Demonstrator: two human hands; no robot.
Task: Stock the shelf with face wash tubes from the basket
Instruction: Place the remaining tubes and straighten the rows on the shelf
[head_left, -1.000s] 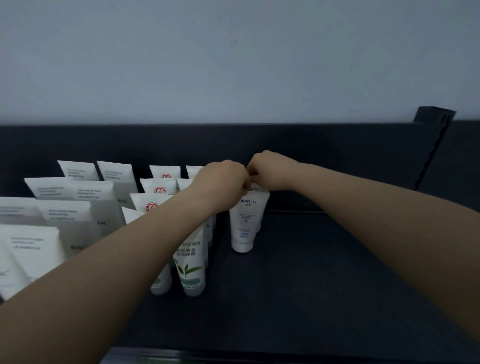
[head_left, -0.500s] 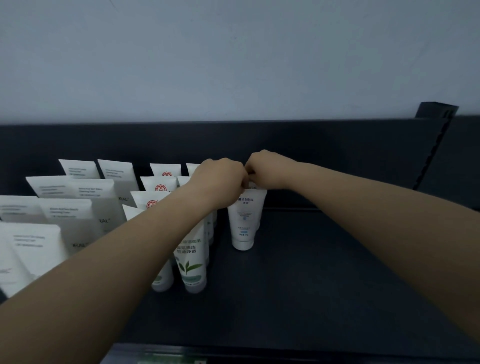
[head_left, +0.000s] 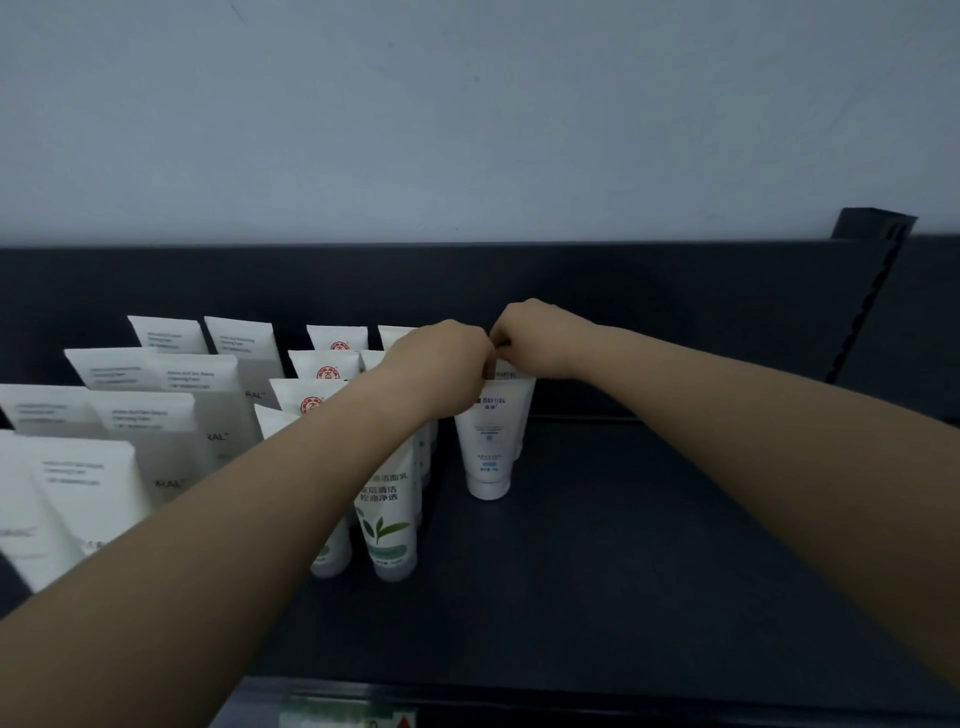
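- At the far left of the shelf (head_left: 649, 545) stand rows of large white tubes (head_left: 91, 483) with grey print, caps down and flat crimped ends up; they are well apart from my hands.
- Next come smaller tubes with a red round mark (head_left: 324, 371), and in front of them a tube with green leaves (head_left: 387, 525). My left forearm crosses over this group and hides part of it.
- My left hand (head_left: 441, 364) is curled closed, knuckles towards me, at the top edge of the blue-print tube (head_left: 491, 441). The fingertips are hidden, so I cannot tell if they really pinch the crimp or only rest against it.
- The blue-print tube stands upright on its cap, long axis vertical, directly under both hands and a little nearer to me than they are. It is white, with blue lettering and a wide flat top. It is the most right tube of the stock, and just behind it a second similar tube (head_left: 511, 371) shows only its top.
- My right hand (head_left: 535, 335) is also closed, touching the left hand, at the top of the tubes. What it grips I cannot see. Both hands are equally near.
- To the right the dark shelf is bare, so I judge the next tubes go there. The basket is not in view.
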